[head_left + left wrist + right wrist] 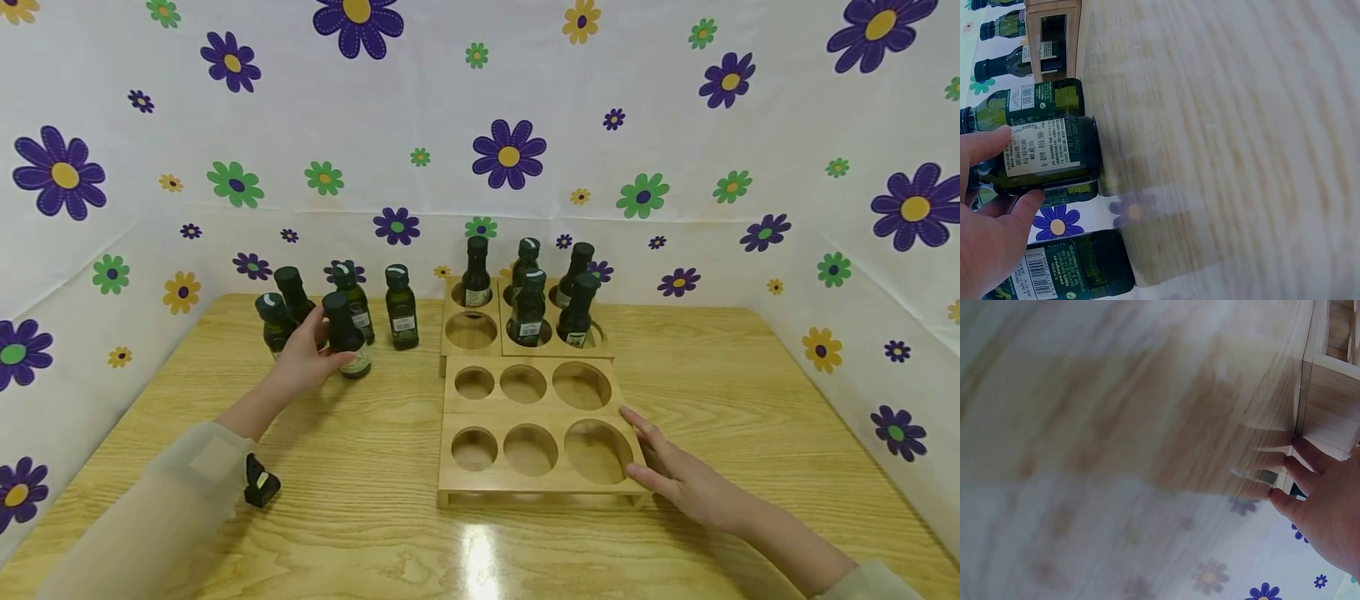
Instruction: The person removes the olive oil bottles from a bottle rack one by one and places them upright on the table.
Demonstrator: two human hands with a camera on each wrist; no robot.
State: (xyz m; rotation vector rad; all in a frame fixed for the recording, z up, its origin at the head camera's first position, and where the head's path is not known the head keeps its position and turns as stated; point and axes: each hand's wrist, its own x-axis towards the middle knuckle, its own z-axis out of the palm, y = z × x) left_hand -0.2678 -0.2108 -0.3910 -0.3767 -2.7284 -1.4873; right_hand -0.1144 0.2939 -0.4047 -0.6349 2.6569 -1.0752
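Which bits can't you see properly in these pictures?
Right wrist view: most of the front rack, cut off by the right edge.
Left wrist view: top of the held bottle, blocked by the left hand.
Head view: lower part of the back row's middle bottle, behind another bottle.
Head view: black object by the left sleeve, too small to name.

- White cloth (420, 100) lining the back and both sides!
- Flowers (509, 156) all over it: purple, green, yellow!
- Below, a wood-grained desk (697, 375), bright glare (480, 554) gleaming up front!
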